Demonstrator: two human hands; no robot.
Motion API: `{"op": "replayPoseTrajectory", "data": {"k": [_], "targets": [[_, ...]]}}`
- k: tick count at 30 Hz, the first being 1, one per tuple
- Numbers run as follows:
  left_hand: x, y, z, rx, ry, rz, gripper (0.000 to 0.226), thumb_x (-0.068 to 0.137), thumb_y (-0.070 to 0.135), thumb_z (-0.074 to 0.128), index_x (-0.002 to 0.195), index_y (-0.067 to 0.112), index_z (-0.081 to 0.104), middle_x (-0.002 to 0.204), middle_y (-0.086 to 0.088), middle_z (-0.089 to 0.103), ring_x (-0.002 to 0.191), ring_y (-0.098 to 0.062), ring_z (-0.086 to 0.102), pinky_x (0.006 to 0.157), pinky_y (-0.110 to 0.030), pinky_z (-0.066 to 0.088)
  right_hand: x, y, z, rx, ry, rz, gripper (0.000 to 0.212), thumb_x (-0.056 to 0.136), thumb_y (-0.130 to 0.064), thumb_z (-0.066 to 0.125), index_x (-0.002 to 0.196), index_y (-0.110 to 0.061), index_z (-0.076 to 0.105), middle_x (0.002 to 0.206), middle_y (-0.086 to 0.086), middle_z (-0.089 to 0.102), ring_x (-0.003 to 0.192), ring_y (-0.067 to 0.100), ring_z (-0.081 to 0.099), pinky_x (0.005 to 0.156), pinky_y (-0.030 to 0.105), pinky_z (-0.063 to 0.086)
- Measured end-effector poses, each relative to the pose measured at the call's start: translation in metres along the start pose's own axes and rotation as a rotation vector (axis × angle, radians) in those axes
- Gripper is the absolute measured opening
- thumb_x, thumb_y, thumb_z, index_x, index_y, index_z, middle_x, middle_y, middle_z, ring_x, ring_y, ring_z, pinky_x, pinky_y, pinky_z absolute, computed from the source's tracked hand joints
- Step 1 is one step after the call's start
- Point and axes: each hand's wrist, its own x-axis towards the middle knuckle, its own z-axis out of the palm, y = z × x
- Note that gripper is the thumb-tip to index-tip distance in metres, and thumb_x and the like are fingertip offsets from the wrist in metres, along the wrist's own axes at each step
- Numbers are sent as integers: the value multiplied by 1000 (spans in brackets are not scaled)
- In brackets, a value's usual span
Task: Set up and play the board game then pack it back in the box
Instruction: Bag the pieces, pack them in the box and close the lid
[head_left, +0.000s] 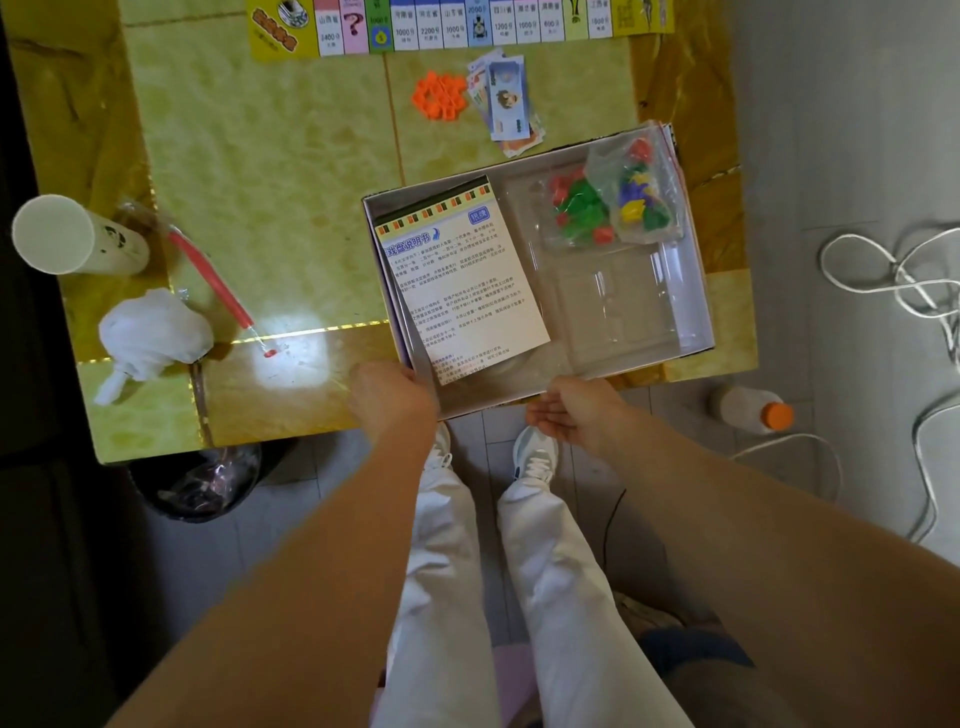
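Observation:
The open game box lies on the table's near right part, its near edge hanging over the table edge. Inside it lie a printed rule sheet, a clear plastic insert and clear bags of coloured pieces. My left hand grips the box's near left corner. My right hand holds the near edge, fingers curled under it. Beyond the box lie a stack of paper money and a heap of orange pieces. The game board lies unfolded along the far edge.
On the yellow table, at the left, stand a paper cup, a red straw and a crumpled white bag. A bin sits under the table. A bottle and white cables lie on the floor at right.

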Motion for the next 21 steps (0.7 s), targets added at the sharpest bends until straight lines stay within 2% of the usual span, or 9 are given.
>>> {"op": "replayPoseTrajectory", "data": {"k": [3,5,7,9,11,14,16,18,21], "targets": [[5,-3,-4,-30,-3,-17,18,88,8,58,92,6,75,105,-16,65,90,-31,65,76,-29,47,-1,1,-1,-12,-16,-13,17,96,-8,46,92,1,60,76,11,69,65,17,67,58,24,54],[3,-2,-3,-38,12,12,19,86,12,58,83,1,74,100,-22,66,87,-35,65,76,-33,49,-2,2,-1,-16,-22,-36,17,97,-8,44,94,1,59,77,11,68,66,17,67,64,26,54],[0,-1,-2,-51,35,46,31,87,23,61,73,-3,70,92,-26,66,83,-40,64,75,-37,51,-5,2,-2,-12,-37,-56,20,97,-11,43,97,1,58,79,11,68,68,18,67,66,26,54],[-5,-1,-4,-19,54,71,40,89,30,59,66,-3,66,76,-25,60,79,-42,63,65,-36,47,-9,4,-3,-28,-19,-73,23,98,-17,43,95,-1,58,79,11,68,67,18,66,61,25,53],[-10,2,-9,31,58,92,39,89,27,57,64,-2,64,62,-13,45,73,-40,63,58,-31,39,-13,5,-4,-83,59,-96,26,96,-26,45,90,-4,58,74,11,68,61,17,63,52,25,50],[-15,4,-20,73,59,143,36,88,25,56,63,0,62,55,-5,37,53,-29,46,57,-30,34,-18,1,-6,-27,166,-112,24,92,-26,50,79,-7,57,67,10,65,56,16,59,51,26,50],[-18,6,-26,79,59,163,34,87,24,57,59,6,54,53,-5,39,50,-19,37,55,-27,32,-21,-2,-6,33,199,-114,23,92,-22,52,76,-6,57,67,10,66,56,16,61,52,25,51],[-19,8,-30,76,42,187,33,86,22,58,57,7,52,50,-4,38,47,-17,36,51,-28,30,-23,-2,-6,60,233,-146,24,94,-21,53,76,-6,58,67,11,67,55,16,62,45,22,51],[-20,12,-33,85,6,200,35,85,21,59,55,8,48,48,-1,34,51,-18,38,56,-27,34,-22,-1,-2,129,264,-180,24,94,-19,57,77,-3,60,67,10,68,51,14,62,40,20,48]]}}
